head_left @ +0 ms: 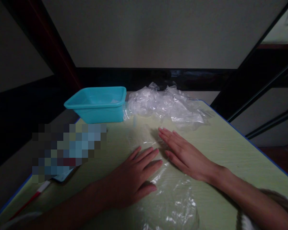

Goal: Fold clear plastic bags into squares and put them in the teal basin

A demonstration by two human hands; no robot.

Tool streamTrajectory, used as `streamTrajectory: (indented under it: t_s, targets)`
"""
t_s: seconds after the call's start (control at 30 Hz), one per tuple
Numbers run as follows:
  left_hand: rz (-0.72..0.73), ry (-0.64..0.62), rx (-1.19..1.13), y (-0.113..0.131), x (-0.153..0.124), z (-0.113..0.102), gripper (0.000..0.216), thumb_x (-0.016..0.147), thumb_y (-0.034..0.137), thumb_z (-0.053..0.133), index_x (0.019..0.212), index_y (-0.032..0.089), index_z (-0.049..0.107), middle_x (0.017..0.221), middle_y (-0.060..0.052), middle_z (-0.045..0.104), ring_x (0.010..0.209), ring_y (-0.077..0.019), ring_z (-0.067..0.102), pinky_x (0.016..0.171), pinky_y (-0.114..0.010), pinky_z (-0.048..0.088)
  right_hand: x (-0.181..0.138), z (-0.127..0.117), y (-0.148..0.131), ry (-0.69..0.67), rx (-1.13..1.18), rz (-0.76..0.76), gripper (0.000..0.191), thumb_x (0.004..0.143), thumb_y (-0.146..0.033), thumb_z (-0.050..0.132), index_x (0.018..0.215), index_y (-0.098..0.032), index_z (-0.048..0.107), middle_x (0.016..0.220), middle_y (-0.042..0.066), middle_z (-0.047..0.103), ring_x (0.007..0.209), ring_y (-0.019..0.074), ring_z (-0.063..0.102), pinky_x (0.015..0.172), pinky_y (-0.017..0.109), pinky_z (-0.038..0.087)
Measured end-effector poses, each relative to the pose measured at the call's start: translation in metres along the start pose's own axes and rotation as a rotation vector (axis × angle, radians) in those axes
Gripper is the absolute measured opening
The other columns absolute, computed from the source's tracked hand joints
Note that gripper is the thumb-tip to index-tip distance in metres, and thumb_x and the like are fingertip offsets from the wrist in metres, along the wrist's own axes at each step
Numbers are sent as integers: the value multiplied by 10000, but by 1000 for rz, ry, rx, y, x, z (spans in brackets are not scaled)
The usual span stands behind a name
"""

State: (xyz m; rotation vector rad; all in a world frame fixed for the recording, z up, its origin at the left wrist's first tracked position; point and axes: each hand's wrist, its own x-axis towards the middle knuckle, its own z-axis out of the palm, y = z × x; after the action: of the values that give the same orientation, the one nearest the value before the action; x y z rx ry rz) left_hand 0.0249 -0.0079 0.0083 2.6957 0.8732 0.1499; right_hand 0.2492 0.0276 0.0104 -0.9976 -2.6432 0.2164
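Note:
A clear plastic bag (175,198) lies spread on the table in front of me, its far end reaching toward the middle. My left hand (136,175) rests palm down on its left side, fingers stretched and slightly apart. Over the upper right part of the same bag, my right hand (182,151) is held flat with its fingers extended to the left. Neither hand grips anything. Beyond them sits a crumpled heap of clear plastic bags (163,103) at the table's far edge.
A turquoise plastic basin (100,113) stands at the back left, touching the heap. A blurred-out flat object (72,150) lies on the left, with a red and white stick-like thing (39,191) beside it. The pale table (220,143) has a blue edge; a panel rises behind.

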Motion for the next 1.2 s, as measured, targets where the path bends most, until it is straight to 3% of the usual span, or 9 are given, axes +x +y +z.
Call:
streamTrajectory:
  t_s: [0.1,0.23,0.57,1.0,1.2]
  targets:
    - [-8,-2,4,1,1,-1,546,863,314,553,1365,174,390,1475,-147,314,1386,-287,205,1100,-552,195,1,0,-7,-117,61,-116,520,964,-292,331,1412,-35,276,1483,178,259,1382,203,193,1117,421,249]
    - [-10,-1,-2,1,1,-1,508,848,301,567,1318,164,435,1463,-148,337,1386,-281,207,1107,-537,187,0,3,-6,-198,101,-105,566,959,-341,369,1423,-40,256,1482,184,255,1380,208,200,1111,401,279]
    - [7,-17,14,0,0,2,592,886,303,530,1417,173,303,1494,-148,267,1390,-299,183,1097,-553,190,-2,6,13,-152,48,-36,654,948,-488,316,1416,-33,275,1475,206,248,1379,238,193,1109,452,254]
    - [1,-28,52,0,-1,1,540,887,311,533,1379,158,373,1498,-139,259,1392,-287,182,1107,-526,185,-1,4,25,-164,-25,106,758,928,-574,222,1411,7,270,1474,213,225,1377,274,185,1106,492,218]
    - [6,-4,24,0,-1,2,534,884,310,535,1372,155,381,1494,-143,269,1388,-294,194,1106,-528,184,0,4,21,-117,-23,105,675,944,-505,288,1390,0,320,1462,216,276,1368,270,231,1098,487,254]
